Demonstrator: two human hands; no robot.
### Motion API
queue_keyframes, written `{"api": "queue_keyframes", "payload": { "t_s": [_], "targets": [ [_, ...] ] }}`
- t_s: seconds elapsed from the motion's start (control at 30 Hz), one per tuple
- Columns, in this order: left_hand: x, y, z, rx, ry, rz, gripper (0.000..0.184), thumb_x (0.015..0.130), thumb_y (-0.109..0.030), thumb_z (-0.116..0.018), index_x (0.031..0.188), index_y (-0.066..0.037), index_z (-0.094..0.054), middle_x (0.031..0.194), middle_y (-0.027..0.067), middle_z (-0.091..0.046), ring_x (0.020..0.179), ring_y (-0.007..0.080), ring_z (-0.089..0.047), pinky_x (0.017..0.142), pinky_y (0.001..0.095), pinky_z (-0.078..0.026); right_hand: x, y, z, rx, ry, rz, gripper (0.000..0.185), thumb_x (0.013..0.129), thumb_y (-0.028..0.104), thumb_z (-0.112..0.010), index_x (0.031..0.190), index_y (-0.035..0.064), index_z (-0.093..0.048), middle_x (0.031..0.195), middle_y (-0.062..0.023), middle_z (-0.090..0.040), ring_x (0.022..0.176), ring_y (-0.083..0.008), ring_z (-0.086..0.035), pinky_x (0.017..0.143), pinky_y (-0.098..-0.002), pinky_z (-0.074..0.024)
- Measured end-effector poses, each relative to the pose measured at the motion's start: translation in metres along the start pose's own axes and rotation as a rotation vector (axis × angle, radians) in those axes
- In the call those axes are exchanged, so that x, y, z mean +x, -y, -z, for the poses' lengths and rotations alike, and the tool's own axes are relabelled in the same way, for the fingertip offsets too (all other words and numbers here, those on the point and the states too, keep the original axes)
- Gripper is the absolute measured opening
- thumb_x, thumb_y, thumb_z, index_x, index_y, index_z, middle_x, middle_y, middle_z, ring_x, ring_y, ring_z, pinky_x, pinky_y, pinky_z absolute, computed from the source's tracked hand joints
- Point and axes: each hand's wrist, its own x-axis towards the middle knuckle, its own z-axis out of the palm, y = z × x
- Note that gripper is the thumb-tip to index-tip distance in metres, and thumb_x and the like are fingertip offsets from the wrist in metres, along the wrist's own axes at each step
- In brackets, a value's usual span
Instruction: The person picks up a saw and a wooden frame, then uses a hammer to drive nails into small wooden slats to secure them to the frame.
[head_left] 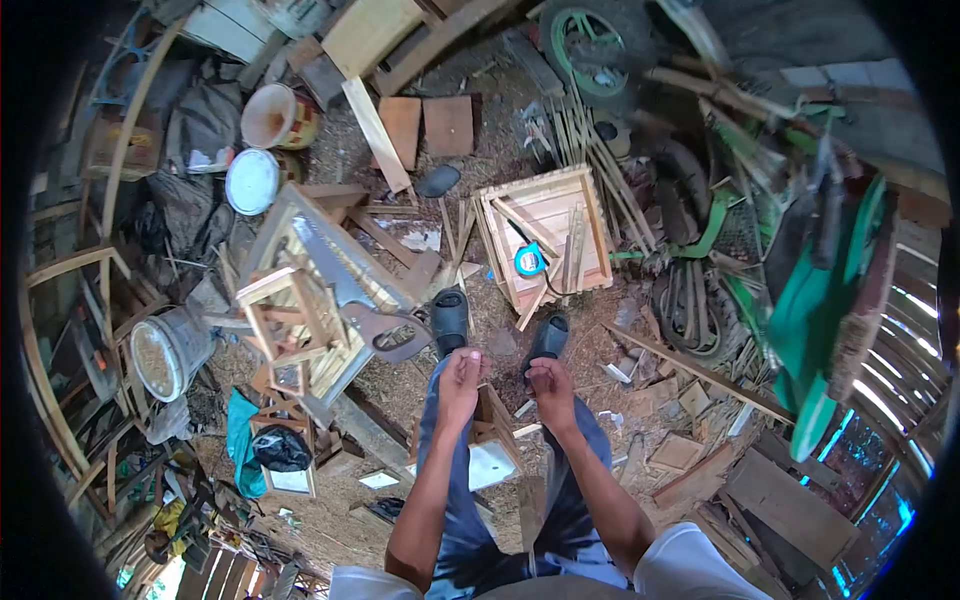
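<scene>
My left hand is held above my left knee, its fingers curled in and the thumb on top. Level with it, my right hand is also closed, fingers bent inward. Whatever either hand may pinch is too small or hidden to name. A gap separates the two hands. Below them, between my legs, stands a wooden frame with a pale panel. Past my feet lies a wooden box with a blue tape measure and thin sticks in it. A handsaw rests left of my left foot.
Left are a small wooden frame, a white-lidded bucket and another bucket. At right, a long wooden strip lies across the ground near a green motorbike. Sawdust and wood scraps cover the floor.
</scene>
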Motion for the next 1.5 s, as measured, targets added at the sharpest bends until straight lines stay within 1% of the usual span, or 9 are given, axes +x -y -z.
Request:
{"api": "queue_keyframes", "payload": {
  "t_s": [0.07, 0.17, 0.3, 0.53, 0.77, 0.93, 1.07, 1.23, 1.5],
  "targets": [
    [-0.020, -0.031, -0.007, 0.041, -0.002, -0.003, 0.026, 0.101, -0.030, -0.054, 0.106, -0.005, -0.059, 0.093, 0.0039, -0.065, 0.084, 0.0104, -0.059, 0.076, 0.0265, -0.047, -0.028, 0.034, -0.008, -0.021, -0.061, 0.045, 0.019, 0.098, 0.012, -0.054, 0.117, 0.0086, -0.054, 0.090, 0.0003, -0.059, 0.074, -0.0064, -0.055, 0.064, -0.0207, -0.0488],
    [0.082, 0.050, -0.019, 0.116, 0.087, -0.067, 0.025, 0.101, -0.027, -0.054, 0.105, -0.003, -0.059, 0.090, 0.0033, -0.064, 0.082, 0.0098, -0.057, 0.075, 0.0260, -0.047, 0.067, -0.032, 0.015, 0.000, -0.287, 0.220, 0.021, 0.098, 0.014, -0.055, 0.117, 0.0050, -0.054, 0.089, 0.0005, -0.057, 0.073, -0.0056, -0.052, 0.062, -0.0201, -0.0460],
    [0.101, 0.011, -0.036, 0.363, 0.118, -0.156, 0.025, 0.100, -0.025, -0.055, 0.105, -0.001, -0.060, 0.088, 0.0043, -0.064, 0.083, 0.0093, -0.057, 0.075, 0.0268, -0.047, 0.097, -0.027, 0.034, -0.014, -0.398, 0.289, 0.026, 0.097, 0.014, -0.057, 0.120, 0.0024, -0.051, 0.092, -0.0011, -0.056, 0.073, -0.0049, -0.049, 0.062, -0.0199, -0.0431],
    [0.125, -0.011, -0.074, 0.848, 0.205, -0.482, 0.021, 0.093, -0.015, -0.058, 0.106, 0.001, -0.061, 0.098, 0.0224, -0.065, 0.088, 0.0397, -0.063, 0.078, 0.0428, -0.049, 0.135, 0.011, 0.047, -0.083, -0.428, 0.450, 0.028, 0.096, 0.009, -0.058, 0.122, 0.0012, -0.050, 0.096, -0.0016, -0.057, 0.072, -0.0036, -0.047, 0.063, -0.0177, -0.0398],
    [0.153, -0.020, -0.108, 1.022, 0.240, -0.661, 0.023, 0.094, -0.019, -0.056, 0.105, 0.000, -0.061, 0.092, 0.0231, -0.066, 0.083, 0.0378, -0.064, 0.074, 0.0434, -0.049, 0.128, 0.031, 0.062, -0.225, -0.508, 0.498, 0.022, 0.096, 0.009, -0.058, 0.116, 0.0024, -0.056, 0.089, 0.0001, -0.056, 0.069, -0.0035, -0.045, 0.061, -0.0178, -0.0394],
    [0.159, -0.031, -0.112, 0.896, 0.356, -0.627, 0.022, 0.096, -0.020, -0.056, 0.105, 0.000, -0.061, 0.091, 0.0184, -0.068, 0.078, 0.0287, -0.066, 0.070, 0.0385, -0.050, 0.107, 0.032, 0.071, -0.075, -0.540, 0.560, 0.019, 0.096, 0.011, -0.059, 0.112, 0.0022, -0.058, 0.086, 0.0008, -0.056, 0.070, -0.0035, -0.049, 0.061, -0.0189, -0.0407],
    [0.150, -0.036, -0.108, 0.849, 0.348, -0.791, 0.021, 0.095, -0.020, -0.057, 0.104, -0.001, -0.062, 0.090, 0.0178, -0.068, 0.076, 0.0290, -0.065, 0.070, 0.0377, -0.050, 0.101, 0.028, 0.067, -0.122, -0.539, 0.715, 0.015, 0.098, 0.013, -0.056, 0.111, 0.0047, -0.057, 0.087, 0.0032, -0.053, 0.068, -0.0014, -0.047, 0.057, -0.0154, -0.0369],
    [0.117, -0.055, -0.094, 0.754, 0.388, -0.691, 0.022, 0.095, -0.020, -0.056, 0.106, -0.001, -0.062, 0.097, 0.0220, -0.068, 0.089, 0.0352, -0.067, 0.080, 0.0431, -0.050, 0.100, 0.030, 0.062, -0.023, -0.428, 0.703, 0.021, 0.097, 0.013, -0.057, 0.114, 0.0018, -0.055, 0.091, -0.0026, -0.057, 0.066, -0.0048, -0.053, 0.057, -0.0201, -0.0436],
    [0.101, -0.043, -0.074, 0.455, 0.271, -1.200, 0.020, 0.092, -0.015, -0.056, 0.103, 0.000, -0.062, 0.091, 0.0219, -0.067, 0.079, 0.0322, -0.067, 0.072, 0.0408, -0.051, 0.135, -0.005, 0.027, -0.220, -0.345, 0.905, 0.030, 0.096, 0.019, -0.060, 0.121, 0.0041, -0.055, 0.104, -0.0094, -0.062, 0.074, -0.0136, -0.060, 0.065, -0.0257, -0.0500]
  ]
}}
